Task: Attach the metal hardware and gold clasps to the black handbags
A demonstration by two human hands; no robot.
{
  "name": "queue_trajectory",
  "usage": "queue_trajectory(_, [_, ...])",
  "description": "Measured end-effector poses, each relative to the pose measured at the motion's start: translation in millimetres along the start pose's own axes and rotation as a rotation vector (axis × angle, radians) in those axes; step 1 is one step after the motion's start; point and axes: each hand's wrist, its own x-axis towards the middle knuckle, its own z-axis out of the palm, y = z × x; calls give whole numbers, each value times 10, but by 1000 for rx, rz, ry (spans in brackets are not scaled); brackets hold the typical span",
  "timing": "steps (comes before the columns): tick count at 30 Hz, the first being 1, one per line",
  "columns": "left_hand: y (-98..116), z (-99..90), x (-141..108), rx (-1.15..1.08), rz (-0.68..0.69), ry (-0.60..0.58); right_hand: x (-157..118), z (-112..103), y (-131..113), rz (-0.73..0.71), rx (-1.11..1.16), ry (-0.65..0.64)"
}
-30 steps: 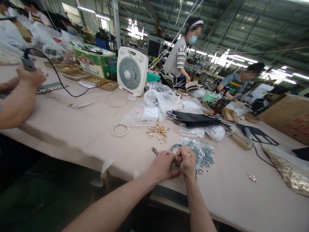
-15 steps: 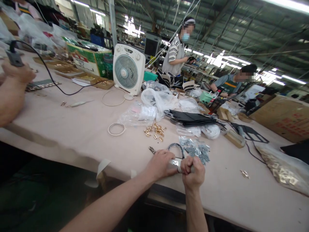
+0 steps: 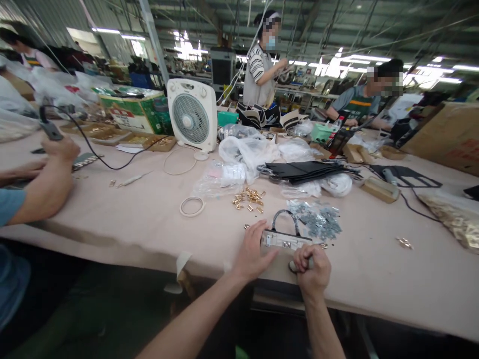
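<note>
A small handbag (image 3: 279, 241) with a dark curved handle (image 3: 283, 214) and metal fittings is on the table before me. My left hand (image 3: 254, 253) grips its left end, fingers along the far side and thumb stretched out in front. At the bag's right end my right hand (image 3: 314, 267) is closed in a fist around a tool (image 3: 294, 267); only its rounded end shows, so its kind is unclear. Gold-coloured metal fittings (image 3: 249, 199) lie beyond the bag. Flat silvery pieces (image 3: 322, 222) are heaped on plastic behind its right side.
A tape roll (image 3: 191, 207) lies left of the gold fittings. Behind are plastic bags (image 3: 239, 154), stacked black pieces (image 3: 307, 172) and a white fan (image 3: 190, 117). A co-worker's arm (image 3: 48, 189) reaches in from the left, holding a corded tool (image 3: 50, 129).
My view has shifted left and tilted. The left hand's thumb has spread, uncovering the bag's front. My right fist has moved slightly nearer the table edge, still around the tool.
</note>
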Motion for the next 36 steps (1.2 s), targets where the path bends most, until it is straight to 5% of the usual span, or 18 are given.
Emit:
queue_trajectory(5, [-111,-63,135,-345,-280,-30,-50,0,30,-1,-65,-20])
queue_trajectory(8, [-163,-58,253,-319,-331,-116,-97,-25,68,-20,-113,-36])
queue_trajectory(15, [-176,-82,386,-119,-327,-185,-56,83,-65,78,-195,-5])
queue_trajectory(20, [-170,-106,418,-88,-326,-181,355,464,-170,56,-31,64])
queue_trajectory(25, [-211,-111,396,-102,-331,-193,684,750,72,164,-2,-36])
queue_trajectory(36, [-290,-160,404,-197,-335,-260,867,656,389,334,152,-56])
